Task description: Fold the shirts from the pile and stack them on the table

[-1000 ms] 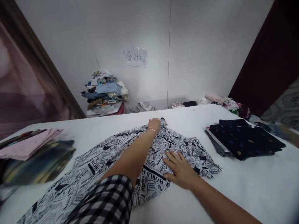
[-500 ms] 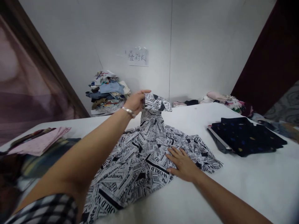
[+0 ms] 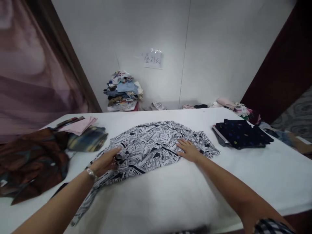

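Observation:
A white shirt (image 3: 151,143) with black newspaper print lies spread across the table, its right sleeve end reaching toward the dark folded pile. At its left part, my left hand (image 3: 106,162) is closed on a bunched bit of the fabric; the fingertips are partly hidden by the cloth. Below that hand, a strip of the shirt trails down to the lower left. My right hand (image 3: 188,150) rests flat on the right half of the shirt, fingers spread, pressing the cloth.
On the white table (image 3: 253,182), a dark patterned folded pile (image 3: 243,134) sits at right. To the left lie a brown garment (image 3: 36,159), a plaid folded piece (image 3: 87,139) and a pink cloth (image 3: 80,125). A tall clothes stack (image 3: 125,91) stands behind the table's far edge, by the wall.
My left hand has come down from the far side, where it held up a strip of the shirt, to the shirt's near left. My right hand stays on the shirt. The view has shifted left.

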The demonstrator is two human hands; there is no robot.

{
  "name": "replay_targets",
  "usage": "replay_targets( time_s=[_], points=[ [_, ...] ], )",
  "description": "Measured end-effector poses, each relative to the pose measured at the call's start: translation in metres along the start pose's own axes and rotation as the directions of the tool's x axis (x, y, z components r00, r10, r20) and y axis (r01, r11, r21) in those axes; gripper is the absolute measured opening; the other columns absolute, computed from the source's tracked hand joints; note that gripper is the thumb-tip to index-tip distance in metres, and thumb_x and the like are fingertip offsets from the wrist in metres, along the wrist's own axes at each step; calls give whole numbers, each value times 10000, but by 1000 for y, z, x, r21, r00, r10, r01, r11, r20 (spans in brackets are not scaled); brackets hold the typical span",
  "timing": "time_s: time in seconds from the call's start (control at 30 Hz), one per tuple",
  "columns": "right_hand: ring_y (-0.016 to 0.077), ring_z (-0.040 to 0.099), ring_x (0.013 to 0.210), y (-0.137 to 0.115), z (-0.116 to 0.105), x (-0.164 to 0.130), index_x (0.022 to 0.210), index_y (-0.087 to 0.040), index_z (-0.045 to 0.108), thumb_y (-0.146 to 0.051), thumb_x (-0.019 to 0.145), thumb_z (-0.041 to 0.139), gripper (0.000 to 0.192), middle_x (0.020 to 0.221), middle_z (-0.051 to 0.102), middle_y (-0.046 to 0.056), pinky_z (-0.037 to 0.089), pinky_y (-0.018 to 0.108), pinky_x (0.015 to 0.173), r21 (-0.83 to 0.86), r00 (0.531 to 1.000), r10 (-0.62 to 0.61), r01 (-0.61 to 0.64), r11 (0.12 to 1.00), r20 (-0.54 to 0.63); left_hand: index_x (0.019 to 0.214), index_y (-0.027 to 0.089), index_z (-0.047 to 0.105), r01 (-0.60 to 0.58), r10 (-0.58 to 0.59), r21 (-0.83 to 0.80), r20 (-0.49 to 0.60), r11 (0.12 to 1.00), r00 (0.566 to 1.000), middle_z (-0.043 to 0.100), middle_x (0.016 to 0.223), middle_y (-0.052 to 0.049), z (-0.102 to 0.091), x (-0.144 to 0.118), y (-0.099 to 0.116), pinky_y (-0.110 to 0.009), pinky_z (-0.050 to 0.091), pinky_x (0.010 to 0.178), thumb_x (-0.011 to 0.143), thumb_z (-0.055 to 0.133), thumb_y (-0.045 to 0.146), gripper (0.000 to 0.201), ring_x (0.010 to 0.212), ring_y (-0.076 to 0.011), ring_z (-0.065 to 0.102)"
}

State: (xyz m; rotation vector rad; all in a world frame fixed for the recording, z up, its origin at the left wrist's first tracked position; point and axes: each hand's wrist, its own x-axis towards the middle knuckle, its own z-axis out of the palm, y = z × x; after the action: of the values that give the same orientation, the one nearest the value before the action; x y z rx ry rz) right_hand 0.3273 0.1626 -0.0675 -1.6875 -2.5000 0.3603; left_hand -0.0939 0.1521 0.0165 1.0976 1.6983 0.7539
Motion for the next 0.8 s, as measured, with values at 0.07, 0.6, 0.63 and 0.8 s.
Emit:
replay_targets(
  time_s=[0.07,0.6,0.63,0.8],
  points=[
    [269,106,1477,0,-1,0,1492,-272,336,-720,895,240,752,1595,184,35,81,513,1176,-9,1000,-6,7,1000,7,1195,190,590,-21,27,107,-49,994,998,648,1140,-132,5,-9,-13,-344,520,653,617,685,584,706,933,-279,636],
    [292,127,1471,-8,-8,-1,1505,-229,315,-651,916,289,725,1589,212,86,124,488,1168,-54,996,53,-49,997,72,1061,193,554,-427,546,-747,-104,509,832,622,790,13,17,-56,165,-277,537,690,727,626,110,352,673,-112,622],
    [290,131,1470,-8,-7,-1,1504,-225,317,-650,918,287,725,1587,217,89,125,484,1167,-60,997,55,-51,997,61,1055,190,560,-425,565,-759,-92,493,820,630,803,7,12,-62,167,-284,547,706,738,619,112,332,690,-115,631],
    [298,205,1441,-6,-3,0,1459,-199,401,-623,926,315,687,1536,332,129,174,479,1145,-82,1000,28,-28,996,3,1031,163,616,-282,451,-628,124,725,884,687,845,-42,-24,-67,110,-287,575,654,651,668,116,386,713,-164,670]
  ],
)
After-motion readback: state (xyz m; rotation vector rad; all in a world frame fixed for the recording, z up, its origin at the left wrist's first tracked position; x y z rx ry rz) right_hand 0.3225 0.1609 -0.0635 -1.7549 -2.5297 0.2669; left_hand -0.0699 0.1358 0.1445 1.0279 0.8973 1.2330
